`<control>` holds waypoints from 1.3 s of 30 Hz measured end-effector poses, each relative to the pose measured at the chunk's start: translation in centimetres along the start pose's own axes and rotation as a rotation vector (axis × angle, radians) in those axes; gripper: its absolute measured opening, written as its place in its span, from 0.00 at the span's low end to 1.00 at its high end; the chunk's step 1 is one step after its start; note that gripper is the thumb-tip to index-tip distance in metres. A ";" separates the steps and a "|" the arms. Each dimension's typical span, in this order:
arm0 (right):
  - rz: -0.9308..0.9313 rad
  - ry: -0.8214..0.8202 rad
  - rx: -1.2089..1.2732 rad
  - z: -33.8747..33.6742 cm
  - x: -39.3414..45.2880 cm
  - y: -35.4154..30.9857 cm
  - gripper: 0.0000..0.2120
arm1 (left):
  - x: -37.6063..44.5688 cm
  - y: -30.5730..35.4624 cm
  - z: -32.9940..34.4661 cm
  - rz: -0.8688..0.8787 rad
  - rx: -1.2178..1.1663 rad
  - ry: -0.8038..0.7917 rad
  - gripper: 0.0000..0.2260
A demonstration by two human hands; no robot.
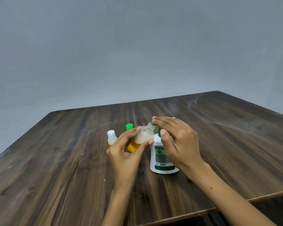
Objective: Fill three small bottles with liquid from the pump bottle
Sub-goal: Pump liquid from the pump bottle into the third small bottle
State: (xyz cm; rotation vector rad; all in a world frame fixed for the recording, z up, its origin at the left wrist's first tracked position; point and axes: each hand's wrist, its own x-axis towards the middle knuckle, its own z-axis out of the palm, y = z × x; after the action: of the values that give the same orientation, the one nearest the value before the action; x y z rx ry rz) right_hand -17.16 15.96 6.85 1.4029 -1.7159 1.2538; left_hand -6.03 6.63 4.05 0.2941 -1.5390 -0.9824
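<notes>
Both forearms reach in from the bottom edge, bare, meeting over the middle of the wooden table. Left hand holds an uncapped small bottle, thumb on its near side and fingertips curled round the far side, lifted off the table and tilted so its threaded neck leans right toward the pump's green spout. That bottle is clear plastic, with pale cloudy liquid filling roughly its lower half and an orange-yellow label showing beneath the fingers.

Right hand lies over the top of the white pump bottle, fingers stretched fairly straight across the pump head and the thumb down alongside the green neck; the pump head itself is mostly hidden under the hand. The pump bottle stands upright on the table, white with a green band at the base and printed text on the side facing the camera.

Behind the left hand stand two more small bottles: one with a white cap, holding pale liquid, and just right of it one with a green cap, its body hidden by the fingers. A plain grey wall rises beyond the table's far edge.
</notes>
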 end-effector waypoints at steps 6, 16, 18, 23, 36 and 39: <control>-0.030 -0.020 -0.009 -0.5 1.2 -0.2 0.22 | 0.1 -0.1 0.0 -0.001 -0.018 0.023 0.17; -0.044 -0.020 -0.020 -0.9 0.8 -0.3 0.22 | 0.0 0.1 0.1 -0.001 -0.034 0.011 0.17; -0.049 -0.016 -0.041 -0.6 0.6 -0.2 0.22 | 0.1 0.2 0.1 0.014 -0.020 0.013 0.17; -0.036 -0.011 -0.041 -0.4 0.2 -0.1 0.21 | 0.0 -0.1 -0.1 0.012 -0.010 0.009 0.17; -0.051 -0.004 -0.014 -0.7 0.9 -0.1 0.21 | 0.1 -0.1 -0.1 0.026 -0.017 0.013 0.17; -0.061 0.008 -0.016 -0.6 1.1 -0.1 0.21 | 0.1 -0.1 0.0 0.010 -0.029 0.015 0.17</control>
State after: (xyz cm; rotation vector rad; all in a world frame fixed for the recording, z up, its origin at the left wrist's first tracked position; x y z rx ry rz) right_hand -17.42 16.09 8.04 1.4278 -1.6616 1.2086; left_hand -6.07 6.51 4.03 0.2724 -1.5102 -0.9913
